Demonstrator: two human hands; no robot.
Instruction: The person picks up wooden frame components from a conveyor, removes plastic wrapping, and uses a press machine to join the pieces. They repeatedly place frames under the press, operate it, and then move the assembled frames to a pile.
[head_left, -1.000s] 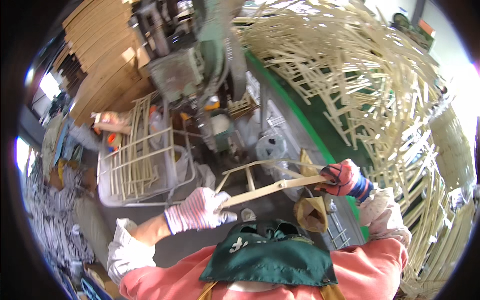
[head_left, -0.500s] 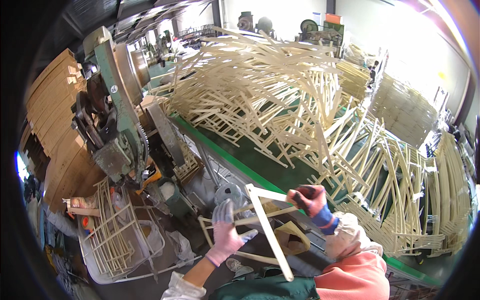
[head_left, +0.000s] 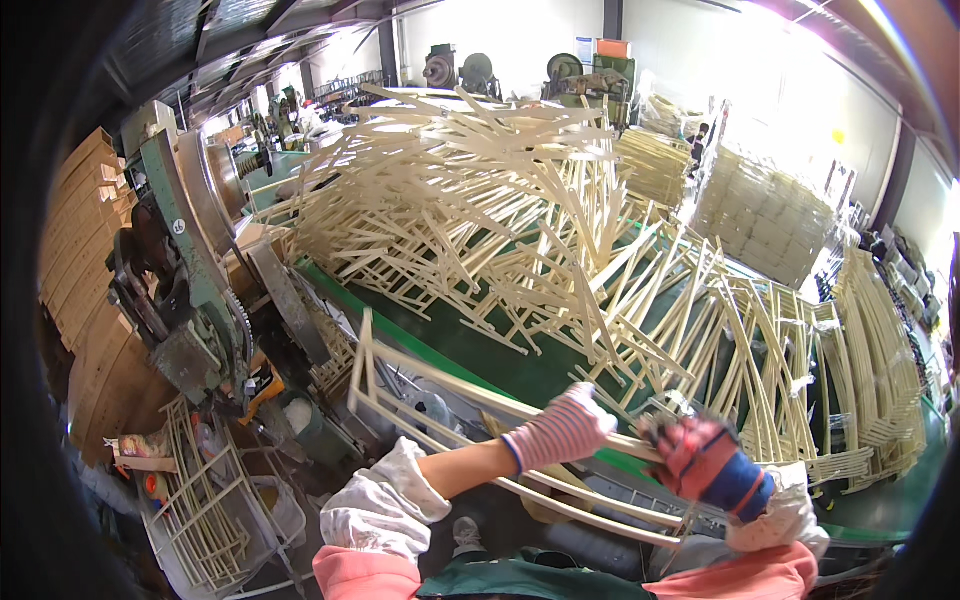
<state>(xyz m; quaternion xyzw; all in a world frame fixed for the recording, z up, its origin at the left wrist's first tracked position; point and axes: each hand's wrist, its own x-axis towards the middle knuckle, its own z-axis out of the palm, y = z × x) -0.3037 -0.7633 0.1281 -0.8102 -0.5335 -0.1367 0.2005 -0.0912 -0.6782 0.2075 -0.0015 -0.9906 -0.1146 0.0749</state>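
Both my hands hold a pale wooden frame of long slats point(head_left: 420, 400) flat in front of my chest. My left hand point(head_left: 560, 428), in a pink-and-white striped glove, grips a slat near the frame's middle. My right hand point(head_left: 705, 455), in a red-and-blue glove, is closed on the frame's right end. The frame's left end juts toward the green machine point(head_left: 185, 290). Beyond the frame, a huge tangled heap of the same pale frames point(head_left: 480, 200) covers a green bench point(head_left: 450, 335).
A wire basket point(head_left: 215, 500) with several frames stands at lower left beside the machine. Stacked wooden boards point(head_left: 80, 250) rise at far left. More frames lean in rows at right point(head_left: 860, 340), and wrapped pallets point(head_left: 770, 210) stand behind.
My head has lifted from the basket to the heap. The frame has swung from upright to flat, and my left hand has moved right along it to grip near my right hand.
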